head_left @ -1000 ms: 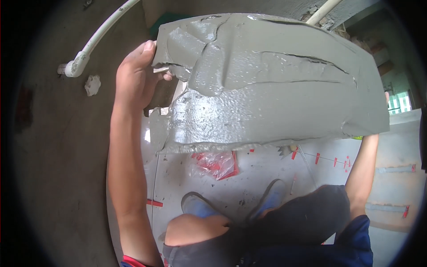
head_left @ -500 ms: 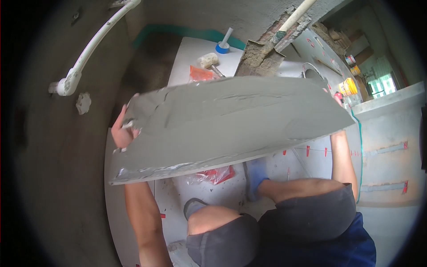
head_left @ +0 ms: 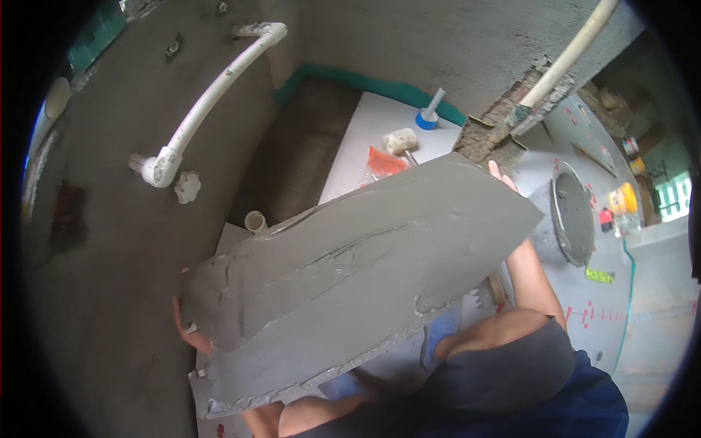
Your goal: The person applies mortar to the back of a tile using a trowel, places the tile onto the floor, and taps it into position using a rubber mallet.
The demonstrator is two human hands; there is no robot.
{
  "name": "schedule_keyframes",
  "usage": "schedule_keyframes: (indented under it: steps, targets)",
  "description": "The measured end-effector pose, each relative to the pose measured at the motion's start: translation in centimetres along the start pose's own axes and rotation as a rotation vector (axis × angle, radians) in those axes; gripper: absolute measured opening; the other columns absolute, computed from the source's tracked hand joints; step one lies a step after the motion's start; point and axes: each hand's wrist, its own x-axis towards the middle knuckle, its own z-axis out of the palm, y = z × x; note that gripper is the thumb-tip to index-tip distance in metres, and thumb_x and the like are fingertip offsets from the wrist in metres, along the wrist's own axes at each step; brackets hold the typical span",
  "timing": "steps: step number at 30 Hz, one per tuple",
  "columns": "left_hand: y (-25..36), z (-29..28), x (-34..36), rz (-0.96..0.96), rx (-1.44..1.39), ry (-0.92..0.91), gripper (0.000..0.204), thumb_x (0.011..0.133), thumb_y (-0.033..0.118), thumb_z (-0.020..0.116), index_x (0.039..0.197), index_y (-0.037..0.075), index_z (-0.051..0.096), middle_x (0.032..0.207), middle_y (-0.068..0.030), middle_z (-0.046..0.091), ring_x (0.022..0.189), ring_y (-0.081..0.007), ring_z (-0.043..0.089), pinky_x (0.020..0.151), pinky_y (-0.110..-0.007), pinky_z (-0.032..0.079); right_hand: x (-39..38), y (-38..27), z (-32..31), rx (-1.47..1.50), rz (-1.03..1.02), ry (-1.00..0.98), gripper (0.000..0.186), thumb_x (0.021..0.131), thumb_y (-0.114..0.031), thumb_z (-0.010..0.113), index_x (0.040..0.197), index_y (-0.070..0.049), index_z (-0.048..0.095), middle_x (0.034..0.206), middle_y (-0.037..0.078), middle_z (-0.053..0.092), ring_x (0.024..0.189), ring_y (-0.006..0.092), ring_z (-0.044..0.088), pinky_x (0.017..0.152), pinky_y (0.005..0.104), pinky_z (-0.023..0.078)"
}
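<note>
A large rectangular tile (head_left: pixel 350 270) hangs in front of me, its upper face coated with smeared grey mortar. It slants, with the left end nearer to me and the right end farther away. My left hand (head_left: pixel 191 332) grips the left end, its fingers curled around the edge and partly hidden. At the far right corner my right hand (head_left: pixel 501 175) holds the tile, with only fingertips showing beyond the edge. Most of that palm is out of sight under the tile.
A bucket (head_left: pixel 542 228) of grey mortar stands right. Beyond the tile lie a white-headed mallet (head_left: pixel 400 141), an orange packet (head_left: pixel 385 160), blue tape (head_left: pixel 426 123) and a mortar-caked shovel (head_left: pixel 478 142). A white pipe (head_left: pixel 212 91) juts from the left wall; a pipe stub (head_left: pixel 255 222) rises beside the tile.
The tile has swung so its left end is closer to me and its right end farther off. My view has shifted left, and the mortar bucket shows more fully.
</note>
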Motion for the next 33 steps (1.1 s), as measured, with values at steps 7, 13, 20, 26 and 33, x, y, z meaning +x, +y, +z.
schedule_keyframes:
  steps: [7,13,20,26,33]
  targets:
    - [16.7,-2.2,0.8,0.4,0.192,0.281,0.031,0.092,0.028,0.053,0.104,-0.002,0.052,0.1,-0.0111,0.056,0.087,-0.0185,0.054,0.077,-0.03,0.044,10.8,4.2,2.9,0.221,0.229,-0.278,0.032,0.097,-0.023,0.048,0.126,-0.009,0.051,0.122,0.006,0.056,0.112,0.0121,0.051,0.094,0.0291,0.043]
    - [28.7,-0.9,0.7,0.823,0.37,0.411,0.03,0.093,0.03,0.054,0.095,0.0,0.052,0.092,-0.0092,0.055,0.079,-0.0178,0.052,0.071,-0.03,0.043,15.0,8.0,9.3,0.521,0.292,-0.483,0.043,0.096,-0.033,0.041,0.134,-0.012,0.04,0.133,0.007,0.044,0.122,0.0164,0.041,0.1,0.0346,0.037]
    - [34.6,-0.4,1.3,1.187,0.438,0.432,0.031,0.093,0.032,0.055,0.086,0.002,0.052,0.083,-0.007,0.053,0.07,-0.017,0.051,0.063,-0.029,0.042,14.9,16.3,9.5,1.03,0.233,-0.769,0.057,0.095,-0.045,0.034,0.142,-0.015,0.027,0.145,0.008,0.03,0.134,0.0214,0.03,0.108,0.041,0.03]
    - [34.9,-0.9,2.3,1.319,0.375,0.397,0.035,0.093,0.034,0.055,0.078,0.003,0.052,0.075,-0.0051,0.052,0.062,-0.0163,0.049,0.057,-0.028,0.041,13.4,19.3,6.7,1.068,0.215,-0.647,0.052,0.095,-0.047,0.034,0.137,-0.017,0.035,0.143,0.006,0.036,0.131,0.0213,0.037,0.108,0.0426,0.032]
    - [28.5,-5.5,1.9,1.155,0.357,0.371,0.044,0.093,0.039,0.055,0.063,0.008,0.047,0.064,-0.002,0.044,0.053,-0.0155,0.044,0.051,-0.028,0.039,11.9,9.7,13.2,0.265,0.231,0.625,0.031,0.086,-0.048,0.052,0.088,-0.017,0.052,0.081,0.001,0.054,0.078,0.0169,0.054,0.072,0.0347,0.048]
